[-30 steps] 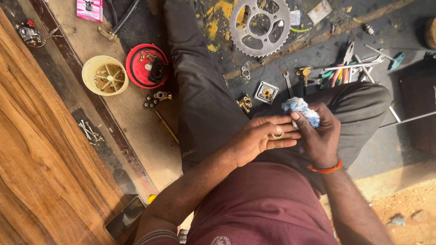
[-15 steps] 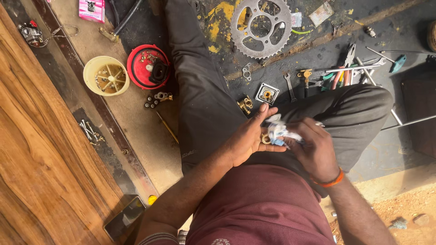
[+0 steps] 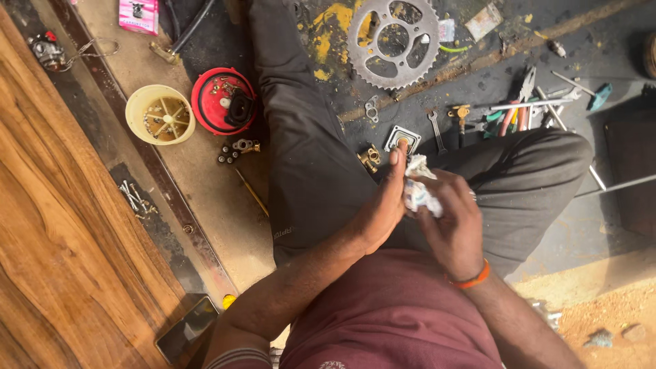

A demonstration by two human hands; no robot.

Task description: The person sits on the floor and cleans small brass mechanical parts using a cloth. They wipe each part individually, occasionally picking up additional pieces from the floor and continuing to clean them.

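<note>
I sit on the floor with my dark-trousered legs folded. My right hand (image 3: pixel 454 229), with an orange band at the wrist, grips a crumpled white and blue cloth (image 3: pixel 418 188) above my lap. My left hand (image 3: pixel 383 205) is held flat and upright, fingers straight, its palm pressed against the cloth. Whatever lies between palm and cloth is hidden.
A large toothed sprocket (image 3: pixel 393 41) lies on the dark floor ahead. Pliers and wrenches (image 3: pixel 523 109) lie to the right, a square metal plate (image 3: pixel 402 139) and a brass part (image 3: pixel 370 158) by my knee. Left are a red lid (image 3: pixel 222 102), a cream tub (image 3: pixel 160 115), loose screws (image 3: pixel 133 197), a phone (image 3: pixel 186 330) and wooden boards (image 3: pixel 61 260).
Both hands have risen slightly from my lap. My left hand, earlier curled around a small ring-shaped part, has straightened flat against the cloth, and the part is no longer visible.
</note>
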